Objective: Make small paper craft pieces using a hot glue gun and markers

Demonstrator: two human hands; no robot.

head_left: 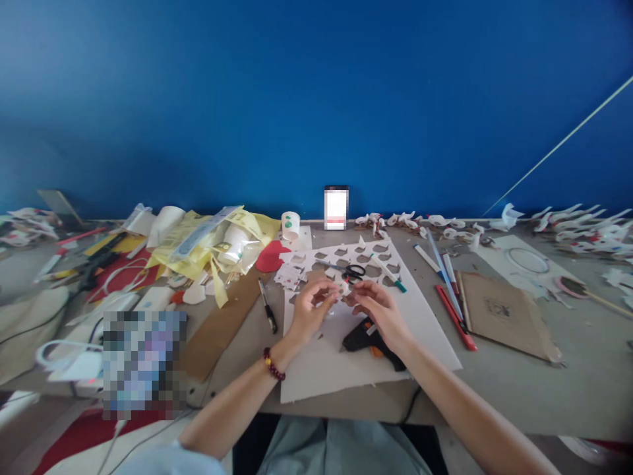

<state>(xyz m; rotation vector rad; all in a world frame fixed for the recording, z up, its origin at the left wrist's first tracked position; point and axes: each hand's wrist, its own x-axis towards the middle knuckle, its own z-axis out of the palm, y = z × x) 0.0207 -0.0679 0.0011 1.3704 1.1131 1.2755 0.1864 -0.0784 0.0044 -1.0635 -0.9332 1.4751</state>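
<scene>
A small white paper piece with a red spot [344,287] is held up between my hands over a white sheet [316,382]. My left hand [315,305] pinches it from the left, thumb against fingers. From the other side my right hand [378,307] closes its fingertips at its edge; the exact contact is partly hidden. Below the right hand lies a black glue gun [363,335] with an orange trigger. Black-handled scissors [354,271] rest just beyond the hands, beside rows of cut-out holes in the sheet. Small white paper cut-outs [291,276] are heaped to the left.
A black pen [268,306] and brown cardboard strip [222,330] lie left, near a yellow plastic bag [192,247]. At right are a red cutter [455,318] and brown cardboard piece [504,313]. White paper birds [583,227] line the blue wall; a phone [336,208] leans there.
</scene>
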